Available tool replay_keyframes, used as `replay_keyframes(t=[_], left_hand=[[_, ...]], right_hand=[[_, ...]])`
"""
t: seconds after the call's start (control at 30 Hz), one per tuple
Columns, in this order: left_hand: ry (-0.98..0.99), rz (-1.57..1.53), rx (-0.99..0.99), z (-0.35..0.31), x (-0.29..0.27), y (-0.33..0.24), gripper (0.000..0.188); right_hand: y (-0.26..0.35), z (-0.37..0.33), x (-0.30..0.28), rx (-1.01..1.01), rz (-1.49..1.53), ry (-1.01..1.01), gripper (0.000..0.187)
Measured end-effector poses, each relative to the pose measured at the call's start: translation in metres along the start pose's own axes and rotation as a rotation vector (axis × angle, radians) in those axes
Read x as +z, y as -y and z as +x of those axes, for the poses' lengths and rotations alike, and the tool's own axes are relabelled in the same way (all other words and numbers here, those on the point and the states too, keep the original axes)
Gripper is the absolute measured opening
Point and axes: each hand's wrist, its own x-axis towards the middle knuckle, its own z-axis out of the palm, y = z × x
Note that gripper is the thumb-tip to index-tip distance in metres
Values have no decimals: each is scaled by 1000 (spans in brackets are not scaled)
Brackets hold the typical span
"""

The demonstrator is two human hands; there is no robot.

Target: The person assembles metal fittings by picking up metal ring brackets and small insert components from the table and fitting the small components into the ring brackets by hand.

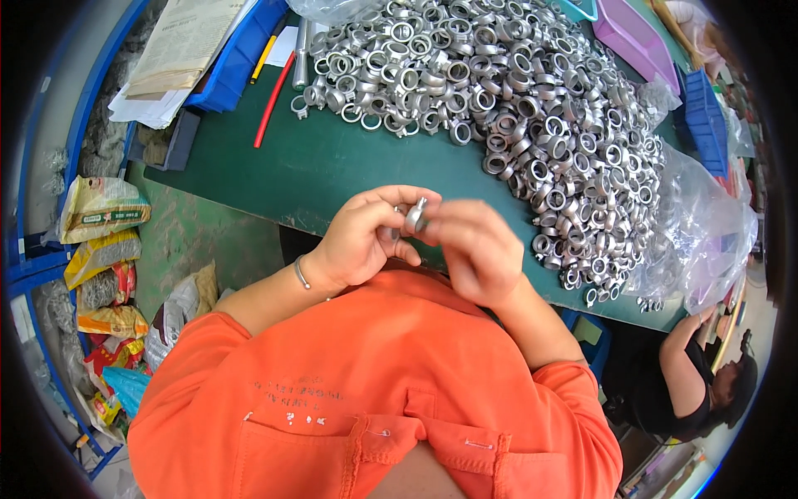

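In front of my orange shirt, close to the table's near edge, both hands meet at a small silver metal ring (415, 215) with a short stud sticking up from it. My left hand (362, 231) pinches the ring between thumb and fingers. Closed and somewhat blurred by motion, my right hand (480, 248) has its fingertips at the ring's right side, covering part of it. A large heap of similar metal rings (507, 75) with small side lugs spreads over the green table (249, 179), beyond and to the right of my hands.
A red stick (274, 101), a yellow pen (263, 59) and a metal rod (301, 62) lie left of the heap. Blue bin (241, 62) and papers stand far left; a purple tray (636, 37) is far right. Clear plastic (698, 224) and another person (686, 378) are at right.
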Motion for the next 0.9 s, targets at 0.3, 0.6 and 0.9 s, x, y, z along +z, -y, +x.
replay_keyframes(t=[0.3, 0.6, 0.9], left_hand=[[-196, 131, 55, 0, 2, 5, 6], [-174, 254, 82, 3, 5, 1, 11], [-177, 921, 571, 2, 12, 6, 8]], right_hand=[[-57, 12, 3, 559, -638, 255, 22], [-14, -7, -4, 950, 631, 91, 9], [-13, -20, 1, 803, 653, -125, 19]])
